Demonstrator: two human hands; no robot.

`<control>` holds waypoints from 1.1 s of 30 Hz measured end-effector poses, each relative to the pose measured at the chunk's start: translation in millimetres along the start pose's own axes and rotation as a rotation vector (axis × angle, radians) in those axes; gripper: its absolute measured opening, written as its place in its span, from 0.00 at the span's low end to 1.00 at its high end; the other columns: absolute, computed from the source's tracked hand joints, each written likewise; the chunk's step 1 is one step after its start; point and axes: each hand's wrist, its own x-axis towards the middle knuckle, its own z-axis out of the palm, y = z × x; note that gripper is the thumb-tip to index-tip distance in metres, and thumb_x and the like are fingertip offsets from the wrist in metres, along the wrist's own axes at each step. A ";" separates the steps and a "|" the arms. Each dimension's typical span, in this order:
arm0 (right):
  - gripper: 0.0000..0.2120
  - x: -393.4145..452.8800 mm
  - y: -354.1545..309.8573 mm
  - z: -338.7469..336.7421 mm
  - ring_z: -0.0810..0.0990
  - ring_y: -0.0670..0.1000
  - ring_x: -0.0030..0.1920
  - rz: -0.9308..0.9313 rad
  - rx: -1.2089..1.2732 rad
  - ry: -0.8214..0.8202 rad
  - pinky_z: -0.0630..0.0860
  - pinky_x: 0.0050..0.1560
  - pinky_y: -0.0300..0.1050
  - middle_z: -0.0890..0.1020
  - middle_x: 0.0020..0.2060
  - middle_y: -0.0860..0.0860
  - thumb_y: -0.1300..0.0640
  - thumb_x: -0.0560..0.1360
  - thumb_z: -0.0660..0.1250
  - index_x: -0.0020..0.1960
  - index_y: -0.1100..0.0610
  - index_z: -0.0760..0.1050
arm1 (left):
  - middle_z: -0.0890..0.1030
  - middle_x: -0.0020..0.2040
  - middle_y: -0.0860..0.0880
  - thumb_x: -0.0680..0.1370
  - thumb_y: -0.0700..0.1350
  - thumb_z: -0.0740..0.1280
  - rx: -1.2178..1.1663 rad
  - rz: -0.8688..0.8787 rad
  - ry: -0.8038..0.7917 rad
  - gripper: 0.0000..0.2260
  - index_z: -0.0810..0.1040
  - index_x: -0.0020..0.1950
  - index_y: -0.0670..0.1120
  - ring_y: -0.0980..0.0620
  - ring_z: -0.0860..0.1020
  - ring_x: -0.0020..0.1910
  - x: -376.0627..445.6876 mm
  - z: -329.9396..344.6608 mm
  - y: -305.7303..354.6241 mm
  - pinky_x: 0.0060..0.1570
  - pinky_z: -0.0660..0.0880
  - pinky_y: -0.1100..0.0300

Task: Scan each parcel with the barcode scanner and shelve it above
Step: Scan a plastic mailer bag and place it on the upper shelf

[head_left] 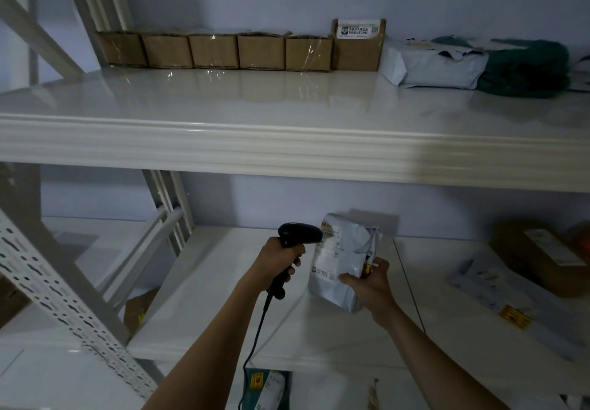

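Head view: left hand grips scanner; right hand fingers clasp parcel.

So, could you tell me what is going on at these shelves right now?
A person is scanning a parcel. The left hand grips a black barcode scanner and aims it at the label of a grey mailer bag, which the right hand holds upright over the lower shelf. The upper shelf already carries a row of cardboard boxes and some bagged parcels along the back.
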 end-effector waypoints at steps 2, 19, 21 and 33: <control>0.35 1.7 0.3 -0.6 0.80 0.50 0.56 0.002 0.003 -0.004 0.78 0.49 0.44 0.78 0.57 0.52 0.64 0.67 0.79 0.61 0.51 0.58 | 0.78 0.33 0.45 0.72 0.44 0.67 -0.001 0.003 -0.007 0.06 0.79 0.43 0.41 0.50 0.71 0.25 0.9 0.3 0.8 0.27 0.69 0.59; 0.35 7.5 0.1 -5.5 0.80 0.51 0.56 0.004 -0.028 -0.030 0.78 0.51 0.47 0.78 0.56 0.52 0.64 0.68 0.79 0.63 0.53 0.58 | 0.78 0.31 0.46 0.70 0.44 0.67 0.007 -0.033 0.031 0.06 0.78 0.40 0.42 0.51 0.70 0.24 -0.1 1.6 6.9 0.26 0.69 0.61; 0.35 8.7 -0.3 -5.6 0.80 0.50 0.56 0.002 -0.029 -0.028 0.78 0.50 0.45 0.78 0.56 0.52 0.64 0.68 0.79 0.63 0.54 0.58 | 0.78 0.31 0.46 0.70 0.44 0.67 0.010 -0.036 0.032 0.05 0.77 0.39 0.42 0.51 0.70 0.24 0.3 1.0 8.5 0.26 0.69 0.61; 0.35 13.8 -1.7 -4.2 0.79 0.48 0.55 0.005 -0.032 -0.040 0.77 0.50 0.44 0.77 0.56 0.51 0.64 0.68 0.79 0.63 0.54 0.58 | 0.77 0.32 0.46 0.71 0.43 0.66 -0.005 -0.046 0.022 0.05 0.77 0.41 0.41 0.51 0.70 0.25 -2.2 -2.7 8.9 0.27 0.69 0.60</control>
